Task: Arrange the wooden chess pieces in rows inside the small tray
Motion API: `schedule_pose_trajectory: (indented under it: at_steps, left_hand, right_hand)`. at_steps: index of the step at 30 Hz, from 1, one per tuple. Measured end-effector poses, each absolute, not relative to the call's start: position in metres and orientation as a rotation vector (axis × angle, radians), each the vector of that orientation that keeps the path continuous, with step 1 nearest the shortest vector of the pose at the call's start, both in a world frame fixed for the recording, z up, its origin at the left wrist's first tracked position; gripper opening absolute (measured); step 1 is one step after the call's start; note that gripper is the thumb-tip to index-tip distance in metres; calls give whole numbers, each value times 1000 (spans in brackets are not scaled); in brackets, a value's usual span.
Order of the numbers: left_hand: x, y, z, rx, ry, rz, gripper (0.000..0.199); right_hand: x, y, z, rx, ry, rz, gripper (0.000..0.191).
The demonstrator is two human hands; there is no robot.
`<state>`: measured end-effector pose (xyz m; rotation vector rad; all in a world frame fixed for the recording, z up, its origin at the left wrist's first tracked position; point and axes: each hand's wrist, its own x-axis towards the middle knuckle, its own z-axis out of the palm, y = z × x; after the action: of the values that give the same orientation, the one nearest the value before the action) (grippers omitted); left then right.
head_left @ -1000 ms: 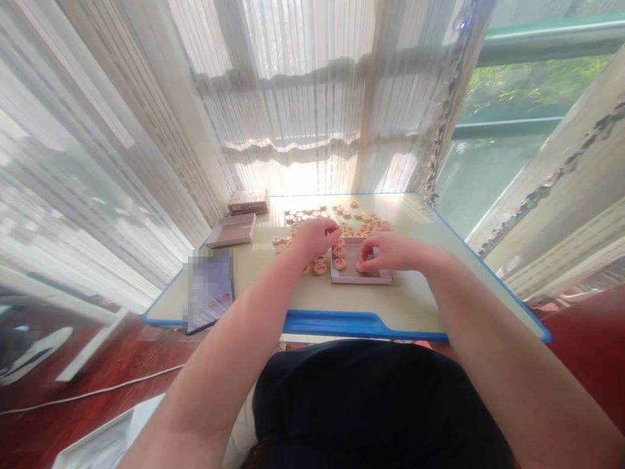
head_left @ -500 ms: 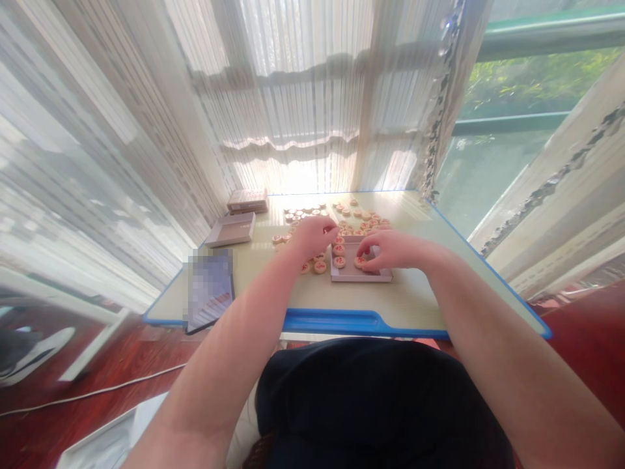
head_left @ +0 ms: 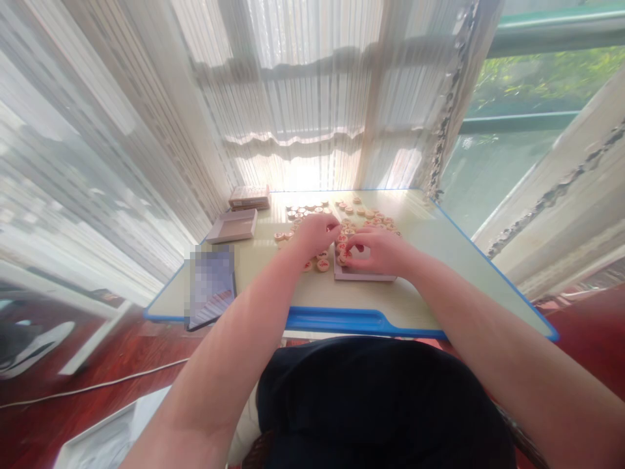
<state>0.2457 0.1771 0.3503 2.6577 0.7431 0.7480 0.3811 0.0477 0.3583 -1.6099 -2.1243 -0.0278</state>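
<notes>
A shallow cardboard box [head_left: 365, 277] lies on the table, with several round pieces with red characters [head_left: 342, 239] along its left side. My right hand [head_left: 374, 251] reaches over the box, its fingers closed on a round piece [head_left: 347, 254] at the left side. My left hand [head_left: 317, 234] is at the box's upper left corner with its fingers curled together; whatever they hold, if anything, is hidden. Loose round pieces [head_left: 323, 265] lie below my left hand, and several more [head_left: 374, 213] are spread behind both hands.
Another shallow box [head_left: 233, 227] sits at the back left, in front of a flat closed box [head_left: 250, 197]. A tablet [head_left: 215, 306], partly pixelated, lies at the left edge. A blue tray [head_left: 336, 319] runs along the front of the table [head_left: 420, 299].
My right hand has moved left inside the box, bringing a round piece from the middle to the left side. My left hand has stayed nearly in place. The view has shifted slightly.
</notes>
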Motion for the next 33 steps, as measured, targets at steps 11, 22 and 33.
schedule_pose_trajectory:
  at_steps: [11,22,33]
  left_hand:
    - [246,175,352,2694,729,712,24]
    - [245,174,354,2664,744,733,24]
    - [244,172,356,2635,750,766,23]
  right_hand:
    - [381,50,352,-1559,-2150,-99,17]
    - [378,48,356,-1574,-2165,-47,20]
    - [388,48,361,-1648,-2105,73,16]
